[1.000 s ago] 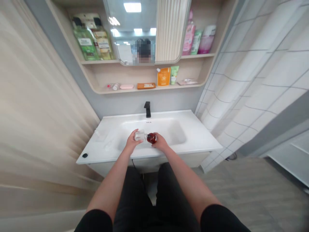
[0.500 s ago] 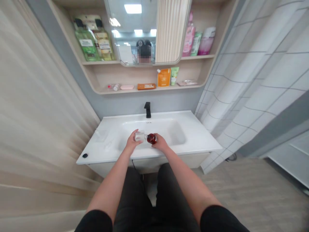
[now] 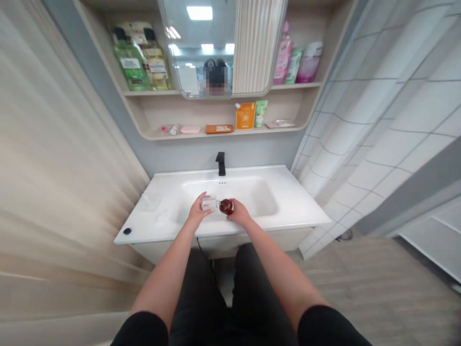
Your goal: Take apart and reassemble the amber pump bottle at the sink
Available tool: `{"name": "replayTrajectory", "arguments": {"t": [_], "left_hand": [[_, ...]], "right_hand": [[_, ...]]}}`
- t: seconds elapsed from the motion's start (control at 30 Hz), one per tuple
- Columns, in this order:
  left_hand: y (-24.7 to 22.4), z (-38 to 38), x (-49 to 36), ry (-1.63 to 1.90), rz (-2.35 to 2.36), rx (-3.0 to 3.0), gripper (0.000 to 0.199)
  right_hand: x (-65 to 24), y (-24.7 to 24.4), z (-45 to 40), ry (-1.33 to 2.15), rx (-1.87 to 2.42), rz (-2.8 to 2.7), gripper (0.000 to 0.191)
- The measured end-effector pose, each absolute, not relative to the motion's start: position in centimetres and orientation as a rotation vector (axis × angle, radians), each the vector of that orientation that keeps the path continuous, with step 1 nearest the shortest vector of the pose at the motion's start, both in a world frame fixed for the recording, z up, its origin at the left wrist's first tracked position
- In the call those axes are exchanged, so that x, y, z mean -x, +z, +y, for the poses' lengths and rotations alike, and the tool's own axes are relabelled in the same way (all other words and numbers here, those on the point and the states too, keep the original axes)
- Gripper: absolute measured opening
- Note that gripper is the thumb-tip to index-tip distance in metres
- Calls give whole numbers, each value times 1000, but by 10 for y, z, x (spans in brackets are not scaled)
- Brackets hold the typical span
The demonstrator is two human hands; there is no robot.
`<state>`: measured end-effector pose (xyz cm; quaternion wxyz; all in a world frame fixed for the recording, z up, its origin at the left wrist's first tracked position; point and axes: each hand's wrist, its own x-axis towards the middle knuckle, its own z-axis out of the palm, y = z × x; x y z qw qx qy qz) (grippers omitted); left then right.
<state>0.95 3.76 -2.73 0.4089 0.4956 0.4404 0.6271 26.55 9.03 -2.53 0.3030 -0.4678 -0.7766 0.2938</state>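
Observation:
Over the white sink basin (image 3: pixel 264 194) my left hand (image 3: pixel 196 211) is closed round a clear bottle (image 3: pixel 209 204), its narrow end pointing right. My right hand (image 3: pixel 239 213) grips a dark red bottle (image 3: pixel 226 206), tilted toward the clear one. The mouths of the two bottles meet or nearly meet between my hands; I cannot tell whether they touch. How much liquid the clear bottle holds is too small to make out.
A black faucet (image 3: pixel 221 164) stands behind the basin. A small black cap (image 3: pixel 127 231) lies on the left counter corner. Above, a shelf unit (image 3: pixel 173 102) carries an orange pouch (image 3: pixel 245 116), a green tube (image 3: pixel 260 114) and several bottles. A curtain (image 3: pixel 72 144) hangs at left.
Both hands hold the same bottles in nearly the same place. Only a slight shift of the whole view shows.

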Motion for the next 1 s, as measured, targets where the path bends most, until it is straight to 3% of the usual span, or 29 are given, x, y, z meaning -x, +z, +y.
{"name": "replayTrajectory", "arguments": {"t": [1.0], "left_hand": [[-22,34,-12,1591,1164,-1261,108]], "right_hand": [[-265,-26,92,786,1223,-2052,76]]}}
